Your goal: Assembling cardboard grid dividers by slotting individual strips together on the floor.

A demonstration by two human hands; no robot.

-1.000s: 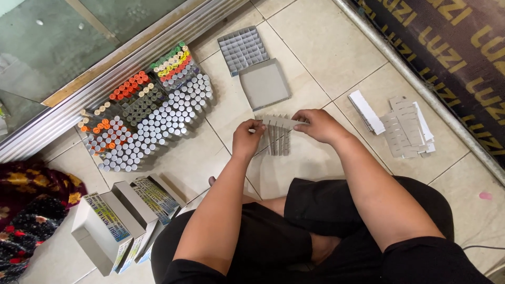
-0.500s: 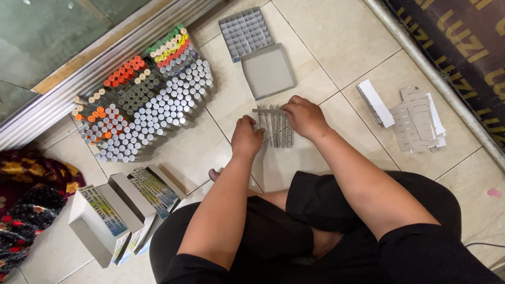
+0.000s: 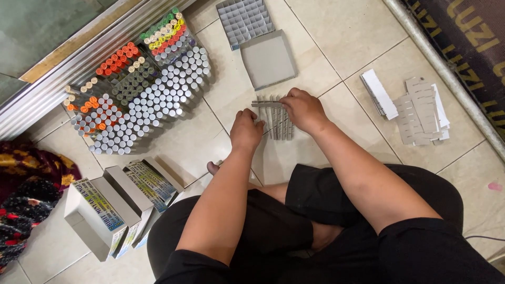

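Observation:
I sit cross-legged on a tiled floor. A row of grey slotted cardboard divider strips [image 3: 277,122] stands on a tile in front of my knees. My left hand [image 3: 246,130] rests on the strips' left end with its fingers curled against them. My right hand [image 3: 303,109] grips the right end and presses a crosswise grey strip [image 3: 265,104] onto the top of the row. Part of the strips is hidden under both hands.
An assembled grey cardboard grid [image 3: 245,21] and a shallow grey tray [image 3: 268,59] lie farther out. Several small capped bottles [image 3: 138,94] stand at left by a metal door track [image 3: 63,66]. Flat strips [image 3: 418,110] lie at right, folded printed boxes [image 3: 118,206] at lower left.
The view has shifted a little. My hands stay on the strips; the right hand has slid closer over the crosswise strip and the left hand has settled lower on the left end.

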